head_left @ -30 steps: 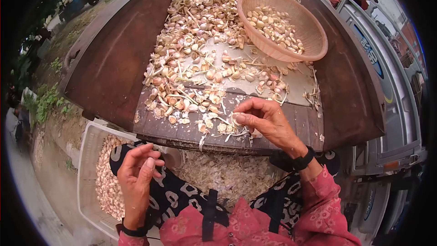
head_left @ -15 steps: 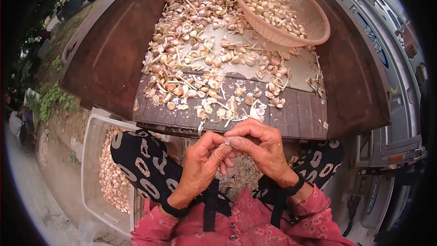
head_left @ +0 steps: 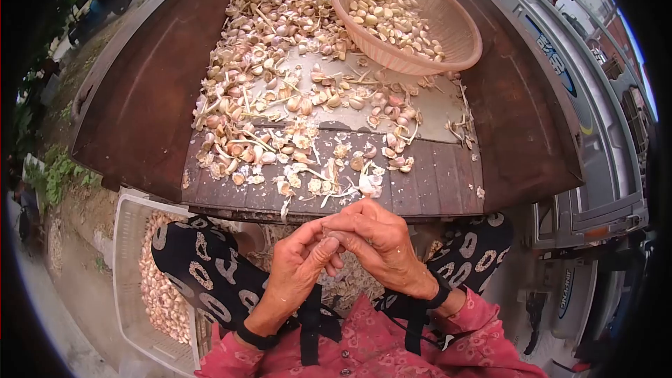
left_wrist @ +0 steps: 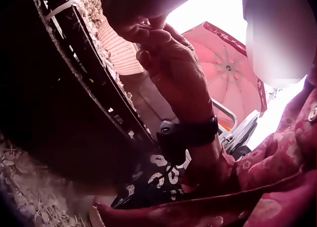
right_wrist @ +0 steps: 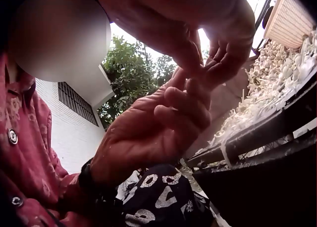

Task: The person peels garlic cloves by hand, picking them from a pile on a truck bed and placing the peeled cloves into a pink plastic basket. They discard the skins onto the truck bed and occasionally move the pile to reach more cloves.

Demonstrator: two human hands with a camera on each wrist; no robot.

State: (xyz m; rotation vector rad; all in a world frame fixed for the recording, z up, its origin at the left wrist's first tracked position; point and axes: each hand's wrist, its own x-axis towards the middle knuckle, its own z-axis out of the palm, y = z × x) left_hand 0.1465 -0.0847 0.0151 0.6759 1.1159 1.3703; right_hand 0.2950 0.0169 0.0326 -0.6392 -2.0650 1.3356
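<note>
My left hand (head_left: 299, 259) and right hand (head_left: 378, 245) meet in front of the cart's near edge, thumbs and fingertips together. Between them they pinch a small garlic clove, almost wholly covered by the fingers. In the right wrist view, the left hand (right_wrist: 153, 123) has its fingers curled up against the right fingertips. From the left wrist, the right hand (left_wrist: 173, 68) shows bent fingers touching the left ones. Beyond the hands, loose garlic cloves (head_left: 280, 28), stems and skins cover much of the cart bed (head_left: 441, 175).
A pink plastic basket (head_left: 413, 66) with pale cloves stands at the back right of the bed. Dark metal sides (head_left: 147, 77) flank it. At lower left is a white crate (head_left: 122, 266) of garlic. Husks (head_left: 350, 283) lie between the knees. A grey vehicle (head_left: 581, 112) is parked on the right.
The left hand rose from beside the left knee, and the right hand drew back from the garlic on the board to join it. Since then the fingers have closed further around the clove.
</note>
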